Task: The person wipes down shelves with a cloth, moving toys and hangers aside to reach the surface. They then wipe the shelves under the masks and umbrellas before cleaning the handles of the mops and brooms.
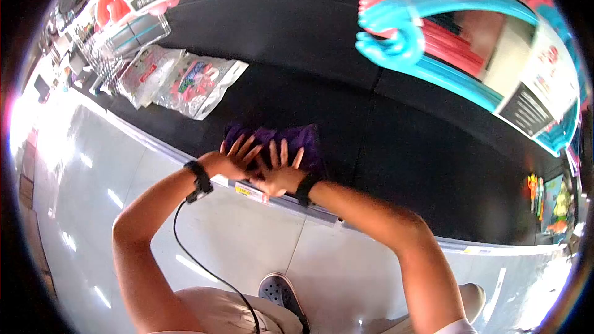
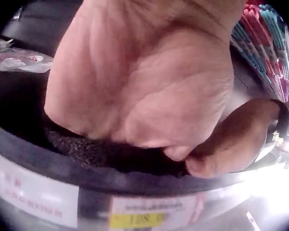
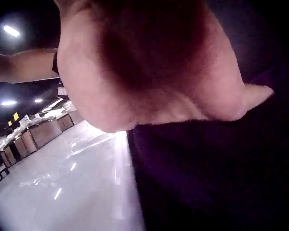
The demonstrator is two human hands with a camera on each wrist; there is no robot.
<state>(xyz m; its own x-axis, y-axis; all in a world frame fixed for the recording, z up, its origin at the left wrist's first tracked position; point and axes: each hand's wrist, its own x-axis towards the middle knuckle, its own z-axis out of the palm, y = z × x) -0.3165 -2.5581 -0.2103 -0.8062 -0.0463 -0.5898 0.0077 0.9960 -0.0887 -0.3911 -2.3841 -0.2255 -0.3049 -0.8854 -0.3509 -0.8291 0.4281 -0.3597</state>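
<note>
A dark purple cloth [image 1: 314, 151] lies at the front edge of a black shelf [image 1: 272, 93]. My left hand [image 1: 237, 159] presses on its left part with fingers spread. Beside it my right hand [image 1: 282, 172] rests on the cloth, fingers straight and apart, and the thumbs come together near the shelf edge. From the left wrist, the heel of the left hand [image 2: 139, 82] sits over the dark fabric [image 2: 86, 151], with the right hand [image 2: 231, 144] alongside. In the right wrist view, the palm [image 3: 154, 91] hides part of the purple cloth [image 3: 183, 178].
Clear plastic packages [image 1: 201, 83] lie on the shelf to the left, near a wire rack [image 1: 102, 55]. Blue and pink plastic hangers [image 1: 396, 31] hang overhead at the right. Price labels [image 1: 250, 192] line the front rail. A cable [image 1: 185, 244] trails from the left wristband.
</note>
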